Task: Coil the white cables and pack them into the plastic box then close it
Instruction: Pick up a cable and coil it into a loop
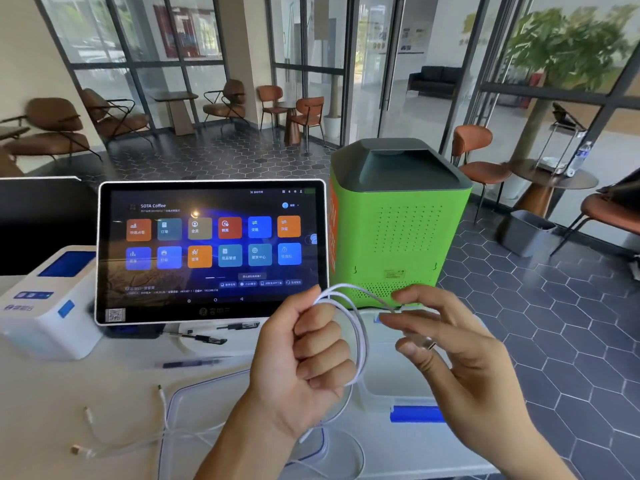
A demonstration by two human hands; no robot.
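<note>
My left hand [311, 355] is closed around a white cable [358, 327] wound into loops above the counter. My right hand [446, 344] pinches the same cable's free end, with the metal plug showing by its fingers. Under both hands sits the clear plastic box [391, 382] with a blue clip on its near side. Its clear lid [194, 410] lies flat on the counter to the left of the box. More white cables [114, 441] lie loose across the lid and the white counter at lower left, plugs pointing left.
A tablet screen [211, 251] stands behind my hands, with a green machine [398, 226] to its right and a white printer [52, 303] at left. Pens [197, 337] lie below the tablet. The counter edge runs close behind the box on the right.
</note>
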